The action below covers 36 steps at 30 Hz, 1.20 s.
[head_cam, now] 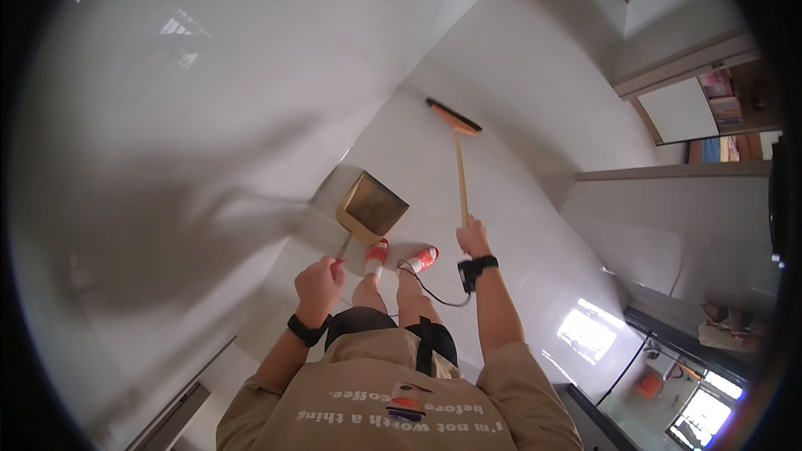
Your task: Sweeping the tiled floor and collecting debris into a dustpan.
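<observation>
In the head view my left hand [321,288] grips the thin handle of a long-handled dustpan [376,205]. The dustpan's tan body, with a dark, worn-looking inside, rests on the floor beside my left foot. My right hand [474,238] is closed around the pale stick of a broom [462,178]. Its orange head [456,119] with dark bristles lies farther off on the floor, ahead and slightly right of my feet. The broom head and the dustpan are well apart. Whether any dirt lies in the pan, I cannot tell.
A glossy white wall [250,88] rises on the left, close to the dustpan. Light tiled floor [413,156] runs forward between walls. My red slippers [427,257] stand near the pan. A black cable [438,300] hangs from my right wrist. Shelves with books [723,97] appear at right.
</observation>
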Available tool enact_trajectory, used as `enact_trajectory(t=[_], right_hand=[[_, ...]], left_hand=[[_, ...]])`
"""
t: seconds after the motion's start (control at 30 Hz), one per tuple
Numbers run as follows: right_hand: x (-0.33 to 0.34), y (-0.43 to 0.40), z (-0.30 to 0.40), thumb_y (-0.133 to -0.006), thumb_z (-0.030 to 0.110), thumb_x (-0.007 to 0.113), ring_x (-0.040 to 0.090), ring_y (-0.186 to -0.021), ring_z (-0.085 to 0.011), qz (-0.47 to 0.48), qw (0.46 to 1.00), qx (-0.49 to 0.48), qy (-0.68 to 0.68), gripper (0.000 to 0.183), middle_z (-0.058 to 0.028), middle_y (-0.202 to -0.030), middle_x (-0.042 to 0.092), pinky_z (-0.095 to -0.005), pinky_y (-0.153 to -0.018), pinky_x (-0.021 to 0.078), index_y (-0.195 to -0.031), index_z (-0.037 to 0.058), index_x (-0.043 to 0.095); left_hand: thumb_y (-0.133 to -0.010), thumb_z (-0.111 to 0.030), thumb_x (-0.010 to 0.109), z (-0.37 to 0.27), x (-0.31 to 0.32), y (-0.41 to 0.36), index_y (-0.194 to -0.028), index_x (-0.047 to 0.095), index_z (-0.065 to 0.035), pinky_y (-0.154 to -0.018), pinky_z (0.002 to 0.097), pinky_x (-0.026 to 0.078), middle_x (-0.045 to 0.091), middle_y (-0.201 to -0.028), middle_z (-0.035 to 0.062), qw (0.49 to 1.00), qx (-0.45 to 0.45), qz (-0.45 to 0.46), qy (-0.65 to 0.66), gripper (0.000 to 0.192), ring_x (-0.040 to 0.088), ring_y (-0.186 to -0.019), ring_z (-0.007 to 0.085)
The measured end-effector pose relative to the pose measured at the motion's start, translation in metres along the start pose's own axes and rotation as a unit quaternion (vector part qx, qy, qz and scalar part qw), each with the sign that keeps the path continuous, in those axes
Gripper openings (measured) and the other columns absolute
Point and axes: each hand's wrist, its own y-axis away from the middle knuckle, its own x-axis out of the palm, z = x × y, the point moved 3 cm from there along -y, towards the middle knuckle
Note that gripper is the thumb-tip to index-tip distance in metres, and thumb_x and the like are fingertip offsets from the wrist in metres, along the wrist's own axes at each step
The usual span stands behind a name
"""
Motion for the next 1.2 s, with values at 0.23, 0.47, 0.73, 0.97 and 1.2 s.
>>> enact_trajectory(t=[0.23,0.47,0.73,0.97,1.2], right_hand=[[0.029,0.168,-0.067,-0.076,0.014,0.051,0.059,-0.056,-0.0306,0.153,0.978,-0.051,0.129,0.056,-0.0161,-0.069,0.061,-0.0400,-0.051,0.0480,-0.128,-0.0016,0.040],[-0.048,0.208,-0.014,-0.076,0.014,0.061,0.044,-0.041,-0.0067,0.154,0.966,0.162,-0.132,0.057,-0.0001,-0.057,0.051,-0.0232,-0.036,0.0354,-0.130,0.0043,0.043],[-0.012,0.051,0.053,-0.077,0.015,0.056,0.050,-0.041,-0.0141,0.045,0.997,-0.063,-0.007,0.013,-0.0032,-0.052,0.049,-0.0306,-0.037,0.0413,-0.083,0.0035,0.054],[0.022,-0.013,0.100,-0.073,0.010,0.047,0.060,-0.053,-0.0319,0.066,0.995,-0.051,0.054,0.015,-0.0208,-0.063,0.058,-0.0407,-0.053,0.0509,-0.079,-0.0030,0.052],[0.045,0.166,0.057,-0.077,0.022,0.053,0.061,-0.075,-0.0365,0.095,0.987,-0.069,0.111,0.049,-0.0231,-0.084,0.062,-0.0434,-0.067,0.0487,-0.117,-0.0049,0.046]], left_hand=[[-0.075,-0.023,0.058,0.011,-0.007,-0.003,-0.075,0.060,-0.0099,-0.055,0.0402,0.047,0.060,-0.065,0.0076,0.999,-0.023,-0.024,-0.001,0.013,0.061,-0.062,0.0289],[-0.075,-0.025,0.060,0.035,-0.022,-0.002,-0.075,0.061,-0.0114,-0.055,0.0403,0.047,0.061,-0.066,0.0077,0.998,-0.052,-0.006,-0.017,0.014,0.061,-0.063,0.0283],[-0.074,-0.028,0.063,0.069,-0.034,0.007,-0.080,0.063,-0.0123,-0.060,0.0400,0.049,0.064,-0.069,0.0078,0.989,-0.139,-0.052,0.014,0.017,0.062,-0.067,0.0291],[-0.072,-0.027,0.063,0.094,-0.029,0.015,-0.081,0.063,-0.0121,-0.062,0.0403,0.050,0.065,-0.072,0.0079,0.982,-0.182,-0.055,0.011,0.017,0.063,-0.069,0.0297],[-0.071,-0.028,0.064,0.114,-0.022,0.007,-0.081,0.063,-0.0122,-0.062,0.0403,0.050,0.065,-0.072,0.0088,0.989,-0.141,-0.037,-0.028,0.018,0.063,-0.069,0.0297]])
